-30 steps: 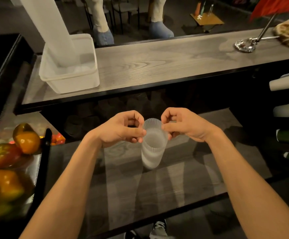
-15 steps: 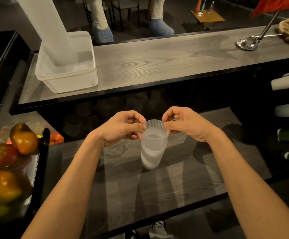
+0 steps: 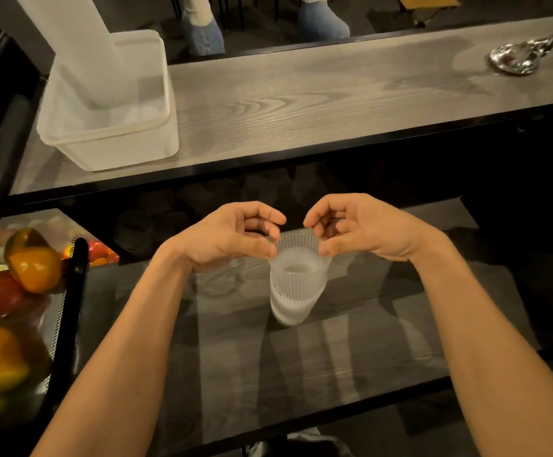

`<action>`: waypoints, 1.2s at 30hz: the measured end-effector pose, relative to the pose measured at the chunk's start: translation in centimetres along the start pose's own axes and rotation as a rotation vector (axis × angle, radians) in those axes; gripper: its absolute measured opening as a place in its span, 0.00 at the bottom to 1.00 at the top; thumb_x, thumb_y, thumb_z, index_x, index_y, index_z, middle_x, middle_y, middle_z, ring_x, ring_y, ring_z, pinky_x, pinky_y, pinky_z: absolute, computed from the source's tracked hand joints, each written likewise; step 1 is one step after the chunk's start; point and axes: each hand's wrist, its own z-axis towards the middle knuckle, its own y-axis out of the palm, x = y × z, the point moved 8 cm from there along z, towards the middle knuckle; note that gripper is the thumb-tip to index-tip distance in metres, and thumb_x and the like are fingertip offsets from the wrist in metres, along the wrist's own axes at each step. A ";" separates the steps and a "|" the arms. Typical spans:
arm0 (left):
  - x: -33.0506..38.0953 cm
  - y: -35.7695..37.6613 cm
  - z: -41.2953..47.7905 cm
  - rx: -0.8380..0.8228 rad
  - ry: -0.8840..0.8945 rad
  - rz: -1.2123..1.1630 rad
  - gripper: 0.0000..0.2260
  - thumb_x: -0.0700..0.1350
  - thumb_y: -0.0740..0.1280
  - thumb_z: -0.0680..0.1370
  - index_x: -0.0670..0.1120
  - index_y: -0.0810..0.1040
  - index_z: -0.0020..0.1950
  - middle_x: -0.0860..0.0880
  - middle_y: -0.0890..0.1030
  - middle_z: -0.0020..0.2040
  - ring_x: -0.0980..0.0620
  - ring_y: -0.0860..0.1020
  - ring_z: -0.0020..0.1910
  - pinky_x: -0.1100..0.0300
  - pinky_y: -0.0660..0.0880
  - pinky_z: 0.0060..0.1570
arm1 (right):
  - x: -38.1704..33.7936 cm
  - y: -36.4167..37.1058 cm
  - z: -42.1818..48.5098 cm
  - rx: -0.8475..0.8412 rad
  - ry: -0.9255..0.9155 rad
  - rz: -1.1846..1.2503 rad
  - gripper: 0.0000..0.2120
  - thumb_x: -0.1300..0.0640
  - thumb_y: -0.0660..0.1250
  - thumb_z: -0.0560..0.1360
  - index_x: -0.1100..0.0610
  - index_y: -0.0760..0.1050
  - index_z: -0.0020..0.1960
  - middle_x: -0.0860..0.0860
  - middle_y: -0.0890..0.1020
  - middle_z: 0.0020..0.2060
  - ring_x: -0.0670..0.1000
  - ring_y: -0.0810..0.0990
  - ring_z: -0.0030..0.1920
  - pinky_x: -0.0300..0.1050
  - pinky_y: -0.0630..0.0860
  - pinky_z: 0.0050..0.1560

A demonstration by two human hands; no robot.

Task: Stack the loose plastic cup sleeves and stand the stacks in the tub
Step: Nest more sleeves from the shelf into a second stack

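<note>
**Me:** Where are my hands now?

**Spotter:** Over the lower counter [image 3: 334,357]. Your left hand [image 3: 232,239] and right hand [image 3: 367,232] each pinch the rim of the ribbed cup sleeve [image 3: 298,275]. The other fingers are curled more loosely than half a second ago.

**Me:** And the sleeve?

**Spotter:** It is upright on the short stack [image 3: 290,313] and seems seated a little lower than before. Far left on the upper counter [image 3: 301,103], the tub [image 3: 110,150] holds one tall stack [image 3: 77,44], which rises out of view.
</note>
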 end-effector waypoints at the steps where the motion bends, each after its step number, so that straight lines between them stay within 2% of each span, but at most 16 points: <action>1: 0.1 0.0 0.1 -0.017 -0.005 0.008 0.25 0.32 0.75 0.69 0.39 0.76 0.65 0.45 0.82 0.49 0.52 0.82 0.43 0.59 0.81 0.48 | -0.2 0.0 0.1 -0.016 0.003 -0.022 0.19 0.66 0.78 0.69 0.58 0.79 0.58 0.53 0.81 0.47 0.51 0.81 0.48 0.50 0.80 0.56; 10: 2.1 0.2 0.2 0.063 0.021 0.150 0.26 0.38 0.79 0.68 0.42 0.78 0.65 0.44 0.82 0.50 0.48 0.81 0.45 0.56 0.81 0.51 | -1.4 -0.2 0.4 0.007 -0.021 -0.129 0.18 0.68 0.77 0.70 0.54 0.80 0.56 0.52 0.81 0.46 0.46 0.81 0.45 0.42 0.81 0.51; 13: 2.3 0.2 -0.1 0.098 0.011 0.173 0.26 0.40 0.79 0.66 0.43 0.79 0.63 0.45 0.83 0.49 0.48 0.82 0.46 0.55 0.81 0.52 | -1.4 -0.4 0.4 0.069 -0.035 -0.144 0.17 0.69 0.76 0.70 0.54 0.81 0.55 0.52 0.81 0.46 0.47 0.82 0.45 0.46 0.82 0.54; 16: 1.9 0.4 -0.3 0.119 -0.024 0.243 0.24 0.39 0.79 0.68 0.44 0.79 0.63 0.45 0.84 0.50 0.47 0.83 0.47 0.52 0.81 0.55 | -1.5 0.0 0.3 0.091 -0.051 -0.170 0.16 0.66 0.77 0.71 0.52 0.81 0.54 0.52 0.82 0.48 0.51 0.83 0.49 0.48 0.82 0.56; 19: 1.6 0.3 -0.6 0.186 -0.008 0.286 0.17 0.38 0.76 0.74 0.45 0.80 0.62 0.47 0.84 0.48 0.49 0.83 0.47 0.56 0.81 0.51 | -1.4 -0.1 0.1 0.116 -0.065 -0.235 0.12 0.58 0.77 0.72 0.50 0.81 0.54 0.48 0.83 0.47 0.47 0.83 0.49 0.42 0.81 0.55; 21: 1.0 -0.5 -0.7 0.306 -0.005 0.279 0.13 0.41 0.74 0.77 0.45 0.80 0.61 0.49 0.84 0.46 0.50 0.83 0.46 0.58 0.78 0.46 | -0.5 -0.7 0.1 0.174 -0.051 -0.218 0.07 0.56 0.75 0.75 0.52 0.81 0.53 0.48 0.83 0.46 0.45 0.82 0.45 0.40 0.80 0.51; 23: -0.5 -1.7 -0.4 0.442 -0.030 0.223 0.11 0.41 0.72 0.78 0.46 0.80 0.60 0.48 0.86 0.47 0.50 0.85 0.49 0.58 0.79 0.47 | 1.4 -1.2 0.7 0.228 -0.001 -0.233 0.04 0.57 0.72 0.77 0.52 0.81 0.51 0.47 0.83 0.43 0.42 0.80 0.41 0.39 0.78 0.47; 26: -4.2 -3.4 0.6 0.584 -0.158 0.127 0.13 0.41 0.71 0.79 0.45 0.78 0.63 0.47 0.85 0.55 0.50 0.84 0.56 0.57 0.79 0.55 | 5.2 -1.2 2.5 0.253 0.091 -0.284 0.03 0.57 0.70 0.78 0.51 0.81 0.51 0.46 0.82 0.45 0.42 0.79 0.41 0.40 0.75 0.46; 29: -8.1 -4.4 2.3 0.664 -0.266 -0.011 0.19 0.44 0.72 0.78 0.46 0.75 0.68 0.46 0.81 0.62 0.50 0.80 0.62 0.51 0.75 0.67 | 8.4 -0.5 5.2 0.244 0.161 -0.289 0.06 0.57 0.68 0.79 0.51 0.79 0.56 0.47 0.81 0.52 0.46 0.81 0.49 0.40 0.75 0.48; 31: -9.7 -4.9 3.7 0.726 -0.308 -0.044 0.24 0.47 0.72 0.78 0.45 0.72 0.72 0.45 0.79 0.65 0.49 0.77 0.66 0.49 0.72 0.70 | 9.7 -0.1 7.1 0.244 0.229 -0.336 0.11 0.57 0.66 0.80 0.50 0.77 0.61 0.48 0.80 0.59 0.48 0.80 0.56 0.39 0.76 0.53; 34: -11.2 -5.3 6.0 0.791 -0.329 -0.225 0.25 0.45 0.70 0.80 0.41 0.68 0.74 0.44 0.76 0.69 0.49 0.73 0.69 0.52 0.71 0.69 | 10.1 0.4 9.7 0.224 0.252 -0.384 0.18 0.60 0.62 0.81 0.51 0.72 0.70 0.50 0.76 0.68 0.51 0.75 0.67 0.44 0.71 0.64; 36: -12.1 -5.6 7.4 0.832 -0.328 -0.408 0.22 0.41 0.68 0.81 0.40 0.67 0.74 0.43 0.76 0.68 0.48 0.74 0.69 0.53 0.71 0.67 | 9.6 0.4 11.3 0.221 0.238 -0.424 0.17 0.60 0.61 0.82 0.55 0.71 0.70 0.52 0.78 0.63 0.53 0.77 0.63 0.46 0.74 0.61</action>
